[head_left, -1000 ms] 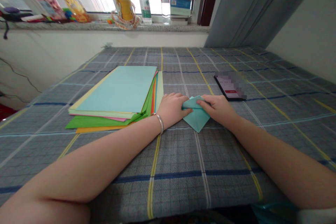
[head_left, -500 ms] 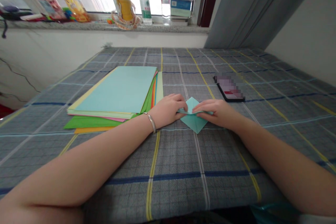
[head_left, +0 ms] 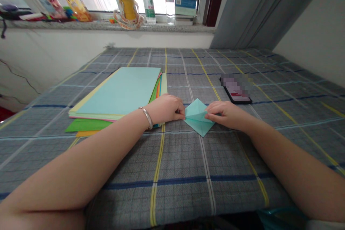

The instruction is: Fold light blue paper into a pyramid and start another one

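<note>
1. Paper point(head_left: 198, 110), pale turquoise and folded into a diamond, takes centre stage in the head view, lying on the checked cloth point(head_left: 183, 161) between the two hands, one corner pointing near and one pointing far.
2. Across its middle runs a fold line, side to side, with the far half catching the light and the near half a touch deeper in colour.
3. Over to the left hand point(head_left: 167, 108): fingers curled under, thumb and forefinger meeting at the diamond's left corner. Those fingertips cover the very tip, so it looks like a pinch, though the exact hold is hard to read.
4. And the right hand point(head_left: 224, 114) is busy too, thumb on the near side, fingers on the far side, gripping the paper by its right edge.
5. A silver bangle point(head_left: 147, 118) circles the left wrist, just in front of the stack of coloured sheets point(head_left: 121, 91), pale blue on top, green and orange poking out at the near side.
6. Beyond the right hand lies a phone point(head_left: 238, 94), flat on the cloth, its screen partly blocked out.
7. Up at the back, the windowsill point(head_left: 167, 28) carries a yellow bottle point(head_left: 128, 7), a white-and-green tube point(head_left: 149, 10) and boxes point(head_left: 185, 4), with a grey curtain point(head_left: 248, 10) hanging to the right.
</note>
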